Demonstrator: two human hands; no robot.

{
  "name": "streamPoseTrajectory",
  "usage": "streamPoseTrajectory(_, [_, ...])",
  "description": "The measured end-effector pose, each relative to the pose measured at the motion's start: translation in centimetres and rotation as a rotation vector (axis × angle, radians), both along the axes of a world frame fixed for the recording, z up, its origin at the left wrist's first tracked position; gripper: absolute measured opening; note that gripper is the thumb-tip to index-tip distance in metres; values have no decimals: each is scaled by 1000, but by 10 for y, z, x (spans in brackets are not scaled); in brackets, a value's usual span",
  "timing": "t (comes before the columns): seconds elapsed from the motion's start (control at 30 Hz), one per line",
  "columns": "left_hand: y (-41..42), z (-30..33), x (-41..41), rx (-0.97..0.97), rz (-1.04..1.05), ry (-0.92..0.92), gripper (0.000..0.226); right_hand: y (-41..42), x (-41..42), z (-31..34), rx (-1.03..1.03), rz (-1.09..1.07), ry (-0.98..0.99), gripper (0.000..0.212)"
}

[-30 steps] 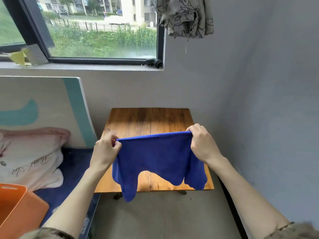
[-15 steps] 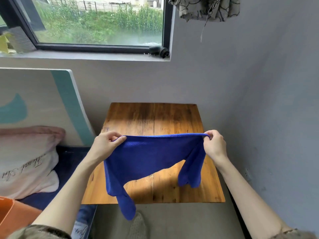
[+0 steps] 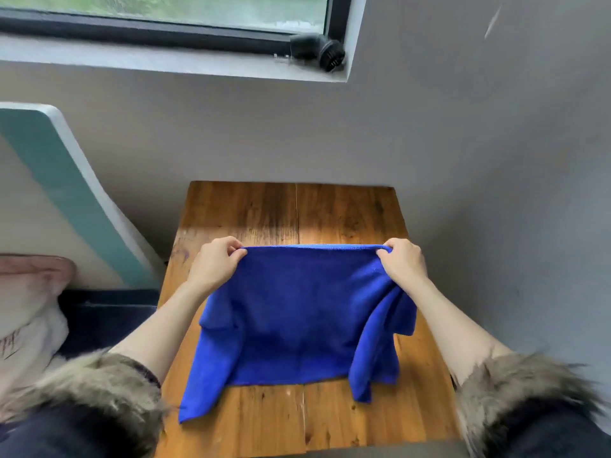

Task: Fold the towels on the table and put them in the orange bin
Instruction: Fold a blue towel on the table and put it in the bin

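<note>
The blue towel [image 3: 297, 312] hangs at frame centre over the wooden table [image 3: 347, 213], top edge stretched level. The left hand [image 3: 213, 264] and right hand [image 3: 405, 262] each pinch a top corner, fingers curled on the cloth.

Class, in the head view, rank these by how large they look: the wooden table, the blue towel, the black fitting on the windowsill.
1. Wooden table
2. Blue towel, covering much of the tabletop
3. Black fitting, by far the smallest, though it sits farther from the camera
</note>
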State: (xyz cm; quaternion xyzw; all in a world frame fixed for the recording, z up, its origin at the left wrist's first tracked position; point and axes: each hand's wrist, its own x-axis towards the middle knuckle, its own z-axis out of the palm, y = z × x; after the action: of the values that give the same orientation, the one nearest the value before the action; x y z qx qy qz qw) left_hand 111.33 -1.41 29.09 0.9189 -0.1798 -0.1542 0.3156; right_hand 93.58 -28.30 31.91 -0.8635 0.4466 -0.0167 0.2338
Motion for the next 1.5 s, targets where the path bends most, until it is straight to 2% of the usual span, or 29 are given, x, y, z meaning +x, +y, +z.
streamPoseTrajectory(0.33, [-52,-72,71,56,7,-29,14,-52,73,-77,-28,70,69,22])
streamPoseTrajectory(0.5, [-73,-105,98,61,17,-11,21,-74,107,-117,125,0,-115,20])
streamPoseTrajectory(0.57, [-70,-115,101,38,27,16,28,-69,109,-131,125,-24,-150,26])
streamPoseTrajectory(0.7, [-34,-140,85,81,21,53,39,-38,105,-158,74,180,-106,38])
streamPoseTrajectory(0.83, [4,-158,62,147,106,94,39,10,109,-175,33,355,-34,41])
streamPoseTrajectory(0.97, [34,-167,37,209,-74,80,52,71,118,-191,4,546,-15,44])
streamPoseTrajectory(1.1, [58,-175,24,329,-307,11,68,121,124,-207,12,599,16,48])
streamPoseTrajectory(1.17, [66,-175,23,345,-370,-46,69,140,122,-214,32,601,54,52])
streamPoseTrajectory(1.27, [72,-173,31,222,-360,-211,34,155,118,-224,-5,573,136,54])
streamPoseTrajectory(1.33, [75,-176,38,101,-336,-253,11,158,117,-229,-48,580,166,54])
streamPoseTrajectory(1.4, [78,-178,47,-68,-178,-114,3,158,116,-232,-79,595,180,53])
streamPoseTrajectory(1.5, [80,-175,69,-253,185,147,10,159,114,-234,-120,583,172,52])
